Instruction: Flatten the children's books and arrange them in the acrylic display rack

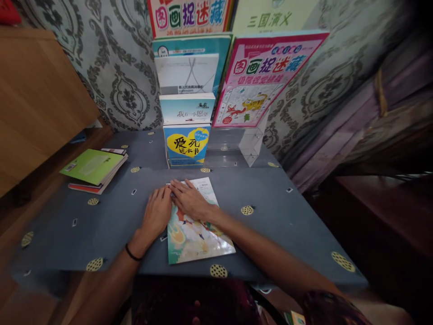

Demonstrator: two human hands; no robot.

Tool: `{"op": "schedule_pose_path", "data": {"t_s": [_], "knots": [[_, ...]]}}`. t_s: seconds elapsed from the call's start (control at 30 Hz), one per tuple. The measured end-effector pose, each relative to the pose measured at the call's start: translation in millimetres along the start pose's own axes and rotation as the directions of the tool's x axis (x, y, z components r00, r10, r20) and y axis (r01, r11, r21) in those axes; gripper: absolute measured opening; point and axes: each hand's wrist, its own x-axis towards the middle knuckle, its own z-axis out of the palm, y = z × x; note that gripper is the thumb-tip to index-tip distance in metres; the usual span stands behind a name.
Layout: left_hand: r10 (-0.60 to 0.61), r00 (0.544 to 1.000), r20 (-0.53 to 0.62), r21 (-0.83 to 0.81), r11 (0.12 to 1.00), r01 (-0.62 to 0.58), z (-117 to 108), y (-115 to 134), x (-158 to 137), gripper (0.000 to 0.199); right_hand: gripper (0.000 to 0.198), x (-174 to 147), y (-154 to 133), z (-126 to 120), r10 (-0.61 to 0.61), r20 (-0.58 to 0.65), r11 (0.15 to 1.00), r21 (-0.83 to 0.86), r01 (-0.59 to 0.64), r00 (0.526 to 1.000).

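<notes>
A closed, light-coloured picture book (pixel 192 246) with an illustrated cover lies on the table in front of me, slightly tilted. Flat across its upper left part rests my right hand (pixel 191 201), fingers stretched toward the spine side. My left hand (pixel 158 211), with a dark band on the wrist, lies palm down along the book's left edge; its fingers are extended and its fingertips come close to those of my right hand. Neither hand grips anything. Part of the cover is hidden under my right hand and forearm.
A clear tiered rack (pixel 250 146) behind holds several upright books, including a blue and yellow book (pixel 187 144) and a pink book (pixel 260 85). A small book stack with a green cover (pixel 93 164) lies at the left. The table (pixel 270 225) has a grey pineapple-print cloth.
</notes>
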Motion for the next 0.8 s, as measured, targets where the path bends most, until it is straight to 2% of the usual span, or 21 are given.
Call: {"op": "schedule_pose_path", "data": {"t_s": [0.23,0.4,0.57,0.7,0.8], "knots": [[-0.012,0.999,0.038,0.035,0.999,0.01,-3,2,-1,0.03,0.06,-14,5,-7,0.106,0.01,0.994,-0.008,-0.106,0.994],[-0.002,1.0,0.031,0.026,1.0,0.001,-3,2,-2,0.029,0.057,-18,10,-9,0.1,0.033,0.995,0.015,-0.1,0.994],[0.01,1.0,0.009,0.007,1.0,-0.01,-3,1,-2,0.031,0.061,-33,20,-11,0.227,-0.019,0.974,-0.008,-0.227,0.974],[-0.009,1.0,0.018,0.017,1.0,0.009,-3,2,-2,0.034,0.062,-41,22,-14,0.23,-0.021,0.973,-0.009,-0.23,0.973],[-0.014,1.0,0.005,0.01,1.0,0.014,-2,3,-2,0.034,0.062,-45,24,-17,0.298,-0.051,0.954,-0.028,-0.299,0.953]]}}
